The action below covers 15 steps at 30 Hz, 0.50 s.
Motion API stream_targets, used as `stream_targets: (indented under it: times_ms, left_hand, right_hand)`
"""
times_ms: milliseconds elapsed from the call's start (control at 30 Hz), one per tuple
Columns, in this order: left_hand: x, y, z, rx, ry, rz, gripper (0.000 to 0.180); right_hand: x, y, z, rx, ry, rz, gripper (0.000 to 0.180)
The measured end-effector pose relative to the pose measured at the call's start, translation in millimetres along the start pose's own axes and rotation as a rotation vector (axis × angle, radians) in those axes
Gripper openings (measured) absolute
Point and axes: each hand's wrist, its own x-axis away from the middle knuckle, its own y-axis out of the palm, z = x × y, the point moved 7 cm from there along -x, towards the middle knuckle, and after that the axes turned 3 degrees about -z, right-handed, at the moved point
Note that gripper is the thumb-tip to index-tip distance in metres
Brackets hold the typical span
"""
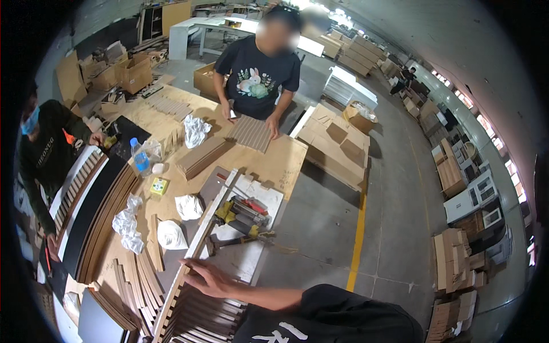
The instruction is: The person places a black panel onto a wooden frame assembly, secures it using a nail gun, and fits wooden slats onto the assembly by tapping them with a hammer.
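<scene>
My right hand (209, 280) reaches in from the lower right with its fingers spread, touching a long pale strip (197, 243). That strip runs slantwise over the bench, with a row of evenly spaced wooden slats (211, 317) below and beside my hand. My left hand is out of view. Just beyond my right hand lies a hammer (231, 243) with a dark handle. Yellow-and-black hand tools (231, 211) and a red-handled tool (254, 206) rest on a white board (260, 188).
Opposite, a person (257, 74) handles a slatted wooden panel (250, 133). Another person (48, 148) at the left touches a curved slatted panel (71, 186). White bags (171, 234), a water bottle (140, 157) and loose wood strips (137, 283) are on the bench. Cardboard (331, 137) stands at its right.
</scene>
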Motion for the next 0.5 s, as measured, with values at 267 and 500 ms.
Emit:
stream_targets:
  times_ms: [267, 500]
  left_hand:
    - [-22, -24, -130, 0.154, 0.169, 0.001, 0.059]
    - [10, -12, -86, 0.31, 0.064, -0.184, 0.076]
  right_hand:
    - [41, 26, 72, 0.013, 0.239, -0.289, 0.067]
    - [39, 20, 59, -0.165, 0.003, -0.153, 0.063]
